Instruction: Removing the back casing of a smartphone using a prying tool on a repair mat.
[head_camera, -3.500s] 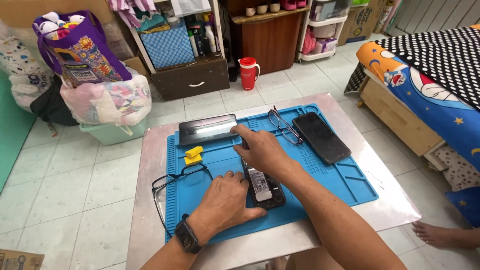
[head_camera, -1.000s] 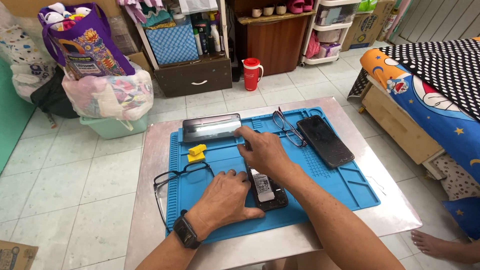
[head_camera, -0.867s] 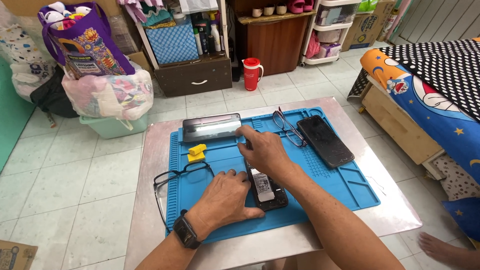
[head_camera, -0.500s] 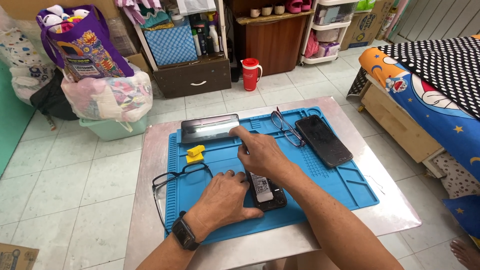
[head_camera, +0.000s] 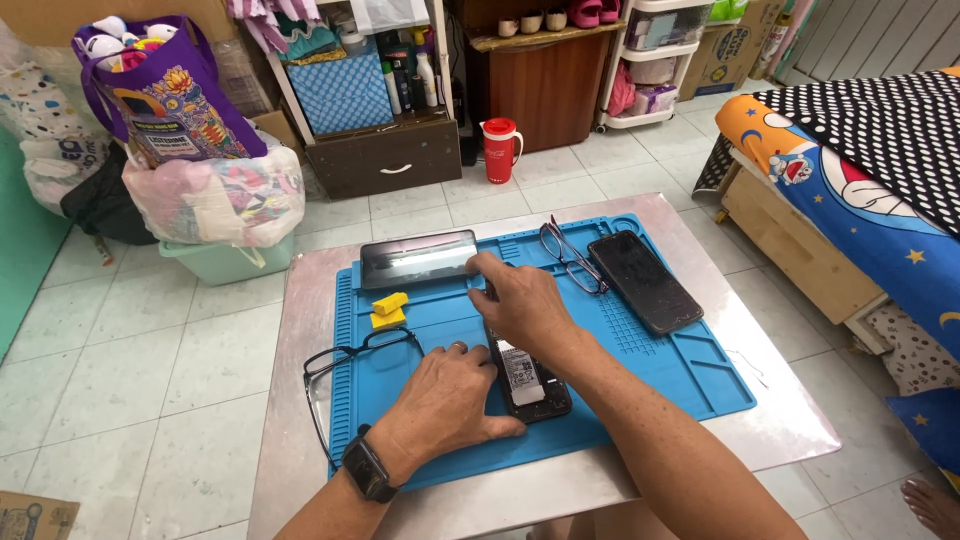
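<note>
The left hand (head_camera: 452, 392) lies flat with spread fingers on the blue work mat (head_camera: 690, 365), touching the side of the opened phone (head_camera: 528, 380); the right hand (head_camera: 520, 305) rests above this phone, its index finger stretched to the edge of the dark screen panel (head_camera: 417, 259); it pinches nothing that I can see; black glasses (head_camera: 345, 365) lie just beside the left hand.
</note>
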